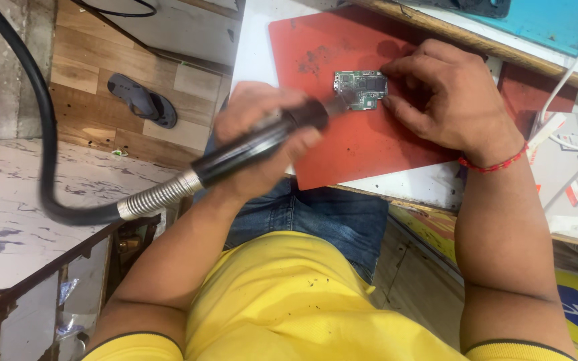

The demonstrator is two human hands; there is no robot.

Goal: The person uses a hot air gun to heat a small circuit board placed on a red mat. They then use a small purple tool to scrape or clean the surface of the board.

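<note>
- The white tabletop point(255, 40) in the upper middle of the frame carried a red work mat point(356, 147), whose near edge lay close to the tabletop's rim above the person's lap; a hard push could have slid the mat, and everything on it, toward that rim.
- A black hose point(41, 134) looped down the left of the frame into a metal spring collar point(158, 196); its drag could have tugged the nozzle off aim.
- The left hand point(262, 137) was clenched around a black hot-air handpiece point(262, 144), its tip at the board's left edge; lingering there risked overheating parts.
- The right hand point(453, 93) pressed fingertips on the right edge of the small green circuit board point(361, 89), pinning it to the mat in the upper centre; those fingers sat near the nozzle and could have been burned, or the board could have skidded if they had lifted.
</note>
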